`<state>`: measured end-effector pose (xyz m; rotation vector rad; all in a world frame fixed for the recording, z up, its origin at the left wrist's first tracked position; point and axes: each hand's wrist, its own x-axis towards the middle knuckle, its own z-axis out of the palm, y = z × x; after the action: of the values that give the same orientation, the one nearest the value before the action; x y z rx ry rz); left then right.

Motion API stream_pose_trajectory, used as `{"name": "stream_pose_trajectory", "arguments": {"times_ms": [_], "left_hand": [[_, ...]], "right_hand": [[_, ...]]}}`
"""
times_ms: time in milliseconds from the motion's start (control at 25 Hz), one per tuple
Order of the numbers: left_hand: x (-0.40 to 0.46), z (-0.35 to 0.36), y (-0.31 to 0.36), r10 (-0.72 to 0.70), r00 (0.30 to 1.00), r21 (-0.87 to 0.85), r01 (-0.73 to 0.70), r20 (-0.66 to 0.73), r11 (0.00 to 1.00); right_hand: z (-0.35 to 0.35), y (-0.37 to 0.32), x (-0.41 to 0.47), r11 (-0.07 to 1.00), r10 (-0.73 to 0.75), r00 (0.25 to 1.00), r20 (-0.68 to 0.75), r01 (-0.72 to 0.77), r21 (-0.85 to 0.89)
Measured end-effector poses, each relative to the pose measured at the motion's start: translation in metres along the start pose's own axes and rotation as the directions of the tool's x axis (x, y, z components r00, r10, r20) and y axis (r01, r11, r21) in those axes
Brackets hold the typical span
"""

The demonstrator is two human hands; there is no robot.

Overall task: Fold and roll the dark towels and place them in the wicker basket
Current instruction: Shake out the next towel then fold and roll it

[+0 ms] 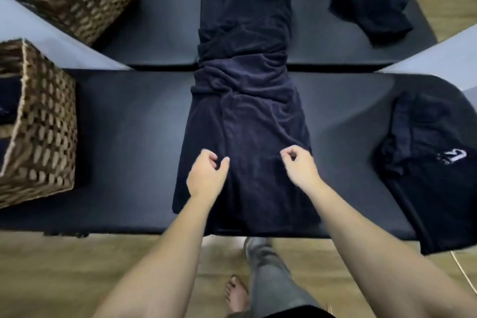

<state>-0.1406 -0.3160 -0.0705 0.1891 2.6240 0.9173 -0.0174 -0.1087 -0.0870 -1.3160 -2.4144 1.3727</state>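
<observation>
Both hands, left (206,175) and right (299,165), hover loosely curled and empty over the dark towel (245,121); better to smooth its middle wrinkles before rolling tight.

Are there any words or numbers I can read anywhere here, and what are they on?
No text here can be read.
A white mark sits on the dark pile of cloth at the right, but it is too blurred to read.
The spread towel and the wicker basket show no writing.
</observation>
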Motion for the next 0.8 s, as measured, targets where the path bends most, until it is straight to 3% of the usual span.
{"name": "stream_pose_trajectory", "arguments": {"times_ms": [120, 240, 360, 480, 560, 680, 800], "left_hand": [[-0.07, 0.034, -0.03, -0.151, 0.968, 0.158, 0.12, 0.2, 0.98], [-0.1, 0.054, -0.048, -0.198, 0.95, 0.253, 0.136, 0.242, 0.958], [-0.1, 0.05, -0.06, -0.249, 0.94, 0.136, 0.222, 0.234, 0.966], [-0.1, 0.031, -0.07, -0.337, 0.938, -0.066, 0.343, 0.082, 0.937], [-0.102, 0.019, -0.079, -0.357, 0.933, -0.082, 0.359, 0.04, 0.93], [-0.097, 0.007, -0.091, -0.282, 0.959, -0.011, 0.283, 0.02, 0.959], [-0.07, -0.003, -0.104, -0.226, 0.962, -0.035, 0.223, -0.152, 0.974]], "right_hand": [[0.045, 0.017, -0.067, 0.991, -0.041, 0.985, 0.169, 0.062, -0.12], [0.076, 0.026, -0.111, 0.982, -0.025, 0.96, 0.277, 0.075, -0.171], [0.078, 0.033, -0.124, 0.987, -0.047, 0.963, 0.265, 0.086, -0.137], [0.061, 0.043, -0.124, 0.992, 0.043, 0.98, 0.195, -0.019, -0.125], [0.055, 0.048, -0.13, 0.984, 0.084, 0.981, 0.177, -0.054, -0.168], [0.065, 0.042, -0.139, 0.912, -0.092, 0.974, 0.208, 0.167, -0.375], [0.089, 0.026, -0.142, 0.696, -0.331, 0.89, 0.315, 0.455, -0.555]]}}
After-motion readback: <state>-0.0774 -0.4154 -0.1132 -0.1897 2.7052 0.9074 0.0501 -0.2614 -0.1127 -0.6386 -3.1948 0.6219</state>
